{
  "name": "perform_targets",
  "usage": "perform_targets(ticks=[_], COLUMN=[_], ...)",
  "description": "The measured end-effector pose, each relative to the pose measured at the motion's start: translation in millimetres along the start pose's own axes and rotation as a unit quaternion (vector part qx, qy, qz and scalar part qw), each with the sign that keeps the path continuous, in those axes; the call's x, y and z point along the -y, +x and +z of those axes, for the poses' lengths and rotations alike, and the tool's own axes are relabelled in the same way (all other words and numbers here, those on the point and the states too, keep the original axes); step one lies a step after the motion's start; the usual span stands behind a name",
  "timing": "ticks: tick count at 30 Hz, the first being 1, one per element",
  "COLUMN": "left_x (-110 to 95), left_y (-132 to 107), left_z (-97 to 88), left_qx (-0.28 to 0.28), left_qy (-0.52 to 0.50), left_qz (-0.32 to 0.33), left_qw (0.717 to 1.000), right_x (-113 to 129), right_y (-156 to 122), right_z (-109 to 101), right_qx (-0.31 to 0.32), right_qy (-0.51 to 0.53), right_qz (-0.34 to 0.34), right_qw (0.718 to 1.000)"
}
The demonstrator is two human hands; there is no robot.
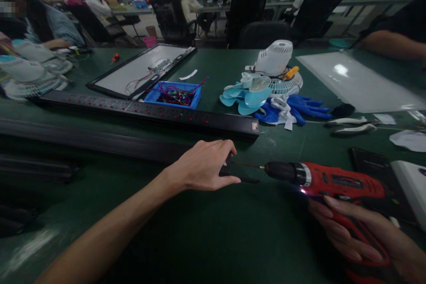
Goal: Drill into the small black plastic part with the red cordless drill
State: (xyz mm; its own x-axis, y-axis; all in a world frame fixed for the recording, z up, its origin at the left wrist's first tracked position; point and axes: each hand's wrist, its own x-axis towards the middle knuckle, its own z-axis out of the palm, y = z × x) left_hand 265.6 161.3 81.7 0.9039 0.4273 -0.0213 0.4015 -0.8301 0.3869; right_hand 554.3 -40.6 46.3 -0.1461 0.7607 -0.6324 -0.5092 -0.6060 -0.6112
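Note:
My left hand (pixel 203 166) grips the right end of a long black bar (pixel 100 142) that lies across the green table (pixel 206 239), thumb and fingers pinched around its end piece (pixel 233 173). My right hand (pixel 359 235) is wrapped round the handle of a red cordless drill (pixel 333 182). The drill lies level, its light is on, and its thin bit (pixel 248 165) points left into the bar's end beside my left fingers.
A black power strip (pixel 146 113) runs behind the bar. Beyond it sit a blue bin of wires (pixel 175 95), a flat panel (pixel 140 69), blue fan blades (pixel 248 95), a white fan housing (pixel 276 60), blue gloves (pixel 306 106) and pliers (pixel 353 125). Other people sit around the far edges.

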Motion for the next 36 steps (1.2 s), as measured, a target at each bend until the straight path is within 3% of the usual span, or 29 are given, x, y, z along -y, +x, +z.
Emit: perform_targets(ticks=[5,15,24,36], left_x=[0.1,-0.3,0.4,2.2], left_y=[0.1,0.2,0.2,0.6], left_z=[0.5,0.3,-0.2,0.2], left_qx=[0.003,-0.004,-0.005,-0.013], left_qy=[0.0,-0.005,-0.002,0.024], left_qz=[-0.001,0.002,-0.002,-0.012], left_qw=[1.0,1.0,1.0,1.0], right_x=[0.0,1.7,1.2,0.2], right_y=[-1.1,3.5,0.6,-1.7], right_z=[2.6,2.0,8.6,9.8], right_qx=[-0.021,0.012,-0.028,-0.033], right_qy=[-0.013,-0.004,-0.025,-0.059], right_qz=[0.009,0.015,-0.005,-0.034], right_qw=[1.0,1.0,0.999,0.997])
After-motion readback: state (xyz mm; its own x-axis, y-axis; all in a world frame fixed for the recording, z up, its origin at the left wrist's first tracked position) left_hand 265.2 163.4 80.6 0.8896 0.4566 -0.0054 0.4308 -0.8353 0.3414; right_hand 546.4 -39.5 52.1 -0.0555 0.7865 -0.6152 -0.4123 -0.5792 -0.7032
